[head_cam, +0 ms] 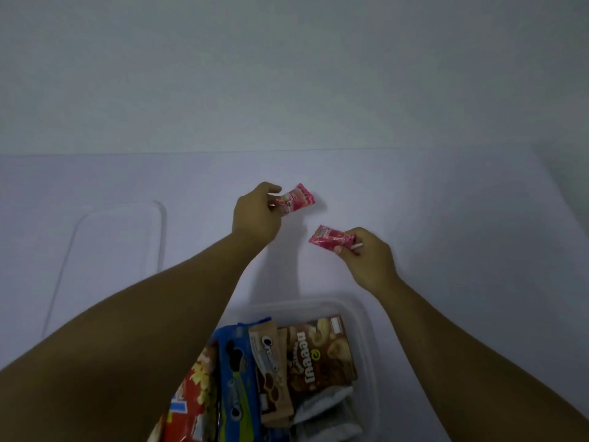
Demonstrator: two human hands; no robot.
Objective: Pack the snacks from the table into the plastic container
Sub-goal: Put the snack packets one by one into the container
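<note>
Two bare hands reach out over the white table (446,193), each holding one small pink snack sachet, so two pink sachets are out of the box. The left hand (255,215) pinches the farther pink foil sachet (298,200) by its left end, fingers curled narrowly around it. The right hand (366,256) grips the nearer pink foil sachet (331,239) by its right end between thumb and fingertips, and a thin white stick-like bit shows beside the thumb, though the blur makes it hard to say what it is. The two sachets are apart, the left one farther and the right one nearer; whether they touch the tabletop or hang just above it is not clear.

Near the bottom of the view stands one clear rectangular plastic container (366,320), open on top. Five packs can be counted inside it, side by side: at the left one red snack bag (191,397), then one blue cookie pack (237,371), then one tan upright cookie pouch (271,371), then one brown cardboard box with nuts pictured (322,355), and nearest on the right one silver-white foil packet (325,406).

At the far left one clear flat plastic lid (118,250) lies on the table, well apart from the container.
</note>
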